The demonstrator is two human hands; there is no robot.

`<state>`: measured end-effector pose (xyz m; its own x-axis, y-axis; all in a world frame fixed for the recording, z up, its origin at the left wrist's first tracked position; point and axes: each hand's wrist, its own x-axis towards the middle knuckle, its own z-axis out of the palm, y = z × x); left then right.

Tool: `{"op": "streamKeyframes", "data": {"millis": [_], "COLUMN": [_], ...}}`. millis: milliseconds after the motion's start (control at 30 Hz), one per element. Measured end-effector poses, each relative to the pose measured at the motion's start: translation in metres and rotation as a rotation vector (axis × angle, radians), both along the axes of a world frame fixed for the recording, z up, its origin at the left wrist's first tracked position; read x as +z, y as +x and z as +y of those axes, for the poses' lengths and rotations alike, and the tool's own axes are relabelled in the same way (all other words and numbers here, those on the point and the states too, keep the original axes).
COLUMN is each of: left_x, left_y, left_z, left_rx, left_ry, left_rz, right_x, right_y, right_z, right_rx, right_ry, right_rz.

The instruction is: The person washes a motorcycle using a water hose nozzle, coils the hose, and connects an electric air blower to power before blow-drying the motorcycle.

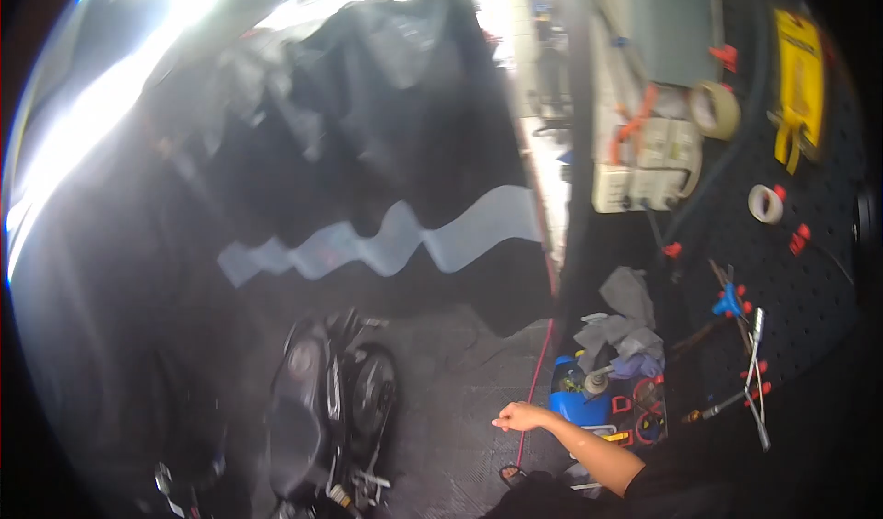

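My right hand [521,416] is held out at the lower middle, its fingers curled together; whether anything is inside them is too small to tell. Below and beside it hangs or runs a thin red line [538,372]. To the right of the hand is a blue container [578,407] with tools and small items around it. My left hand does not show.
A dark motorcycle [303,427] stands at the lower left. Behind it hangs a black curtain [368,133] with a pale band. Tape rolls, a yellow pouch [798,78] and tools hang on a black pegboard [809,271] at right. Grey rags [630,321] lie above the blue container.
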<state>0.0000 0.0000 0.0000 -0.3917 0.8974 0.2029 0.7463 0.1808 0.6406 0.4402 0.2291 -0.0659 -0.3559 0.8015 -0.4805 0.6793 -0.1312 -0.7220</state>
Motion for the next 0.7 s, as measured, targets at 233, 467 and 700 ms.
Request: {"op": "streamKeyframes", "data": {"millis": [233,467,700], "left_x": [0.005,-0.023,0.013], "left_y": [-0.030,-0.097,-0.105], "left_z": [-0.084,-0.271,-0.384], "left_rx": [0.546,0.934,1.063], "left_ry": [-0.117,0.198,0.296], "left_rz": [-0.336,-0.322,-0.451], "right_x": [0.018,0.030,0.038], "right_y": [-0.098,-0.221,-0.370], "right_z": [-0.007,-0.087,-0.196], "right_rx": [0.283,0.524,0.842], "right_ry": [0.025,-0.004,0.029], "right_rz": [-0.021,-0.041,-0.051]}}
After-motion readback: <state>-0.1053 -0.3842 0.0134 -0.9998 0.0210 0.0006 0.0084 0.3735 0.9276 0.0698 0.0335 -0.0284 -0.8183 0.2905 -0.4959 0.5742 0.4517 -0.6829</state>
